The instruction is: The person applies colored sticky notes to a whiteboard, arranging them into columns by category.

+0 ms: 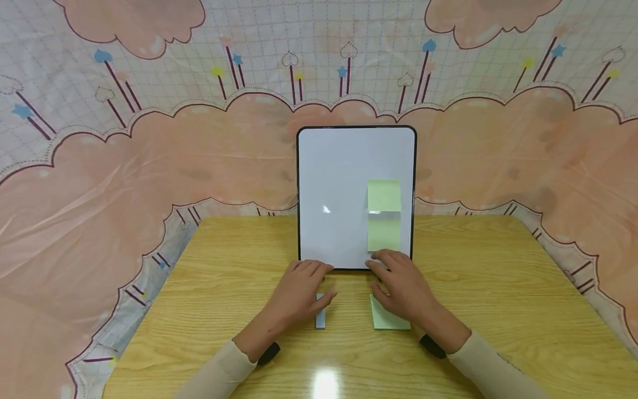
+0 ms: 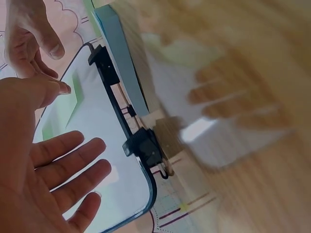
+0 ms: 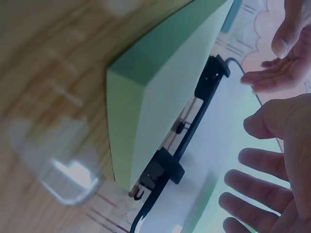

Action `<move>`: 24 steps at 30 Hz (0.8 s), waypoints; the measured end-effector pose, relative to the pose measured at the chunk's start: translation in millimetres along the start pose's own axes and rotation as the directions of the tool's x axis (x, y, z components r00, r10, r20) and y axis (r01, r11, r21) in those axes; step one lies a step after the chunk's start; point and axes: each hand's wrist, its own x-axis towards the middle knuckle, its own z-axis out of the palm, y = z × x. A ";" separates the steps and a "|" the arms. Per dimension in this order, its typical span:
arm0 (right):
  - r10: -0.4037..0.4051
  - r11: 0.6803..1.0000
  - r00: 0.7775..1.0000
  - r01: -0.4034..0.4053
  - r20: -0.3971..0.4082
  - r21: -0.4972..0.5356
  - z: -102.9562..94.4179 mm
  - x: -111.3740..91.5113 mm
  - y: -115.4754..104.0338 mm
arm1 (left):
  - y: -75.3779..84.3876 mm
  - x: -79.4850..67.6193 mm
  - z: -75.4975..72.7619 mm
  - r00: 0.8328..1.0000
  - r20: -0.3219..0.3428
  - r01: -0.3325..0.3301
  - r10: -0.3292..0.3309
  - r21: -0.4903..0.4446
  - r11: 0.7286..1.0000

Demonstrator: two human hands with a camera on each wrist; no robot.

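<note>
lying flat on the desk (image 1: 498,266) at lower centre, one thick pale-green pad (image 1: 389,318) is showing partly behind the right hand (image 1: 399,285), and one narrow blue-grey strip (image 1: 320,318) is showing partly behind the left hand (image 1: 299,291); both are probably sitting there for easy reach. the two hands are hovering above the desk, fingers spreading loosely and grasping nothing; whether any fingertip is touching the board's lower edge i cannot tell. beyond them, one black-rimmed whiteboard (image 1: 339,177) is standing upright at the centre of the frame, two black clips (image 2: 146,147) gripping its bottom edge, seemingly to keep it from tipping. two green notes, an upper one (image 1: 384,195) and a lower one (image 1: 384,235), are clinging to its right half, one above the other. farthest back, a patterned cloth (image 1: 239,144) is filling the upper frame.
</note>
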 end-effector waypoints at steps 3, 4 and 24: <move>-0.002 1.000 1.000 0.002 0.006 0.001 1.2 0.6 -2.7 | -1.4 -4.8 -3.4 1.000 0.003 0.006 -0.006 -0.001 1.000; -0.005 1.000 1.000 0.005 0.007 0.004 1.6 0.9 -3.8 | -2.1 -6.4 -4.1 1.000 0.005 0.009 -0.009 0.000 1.000; -0.062 0.997 0.997 0.060 0.041 0.049 11.1 11.3 -23.6 | -15.0 -31.5 -12.2 0.991 0.128 0.042 -0.037 -0.030 0.999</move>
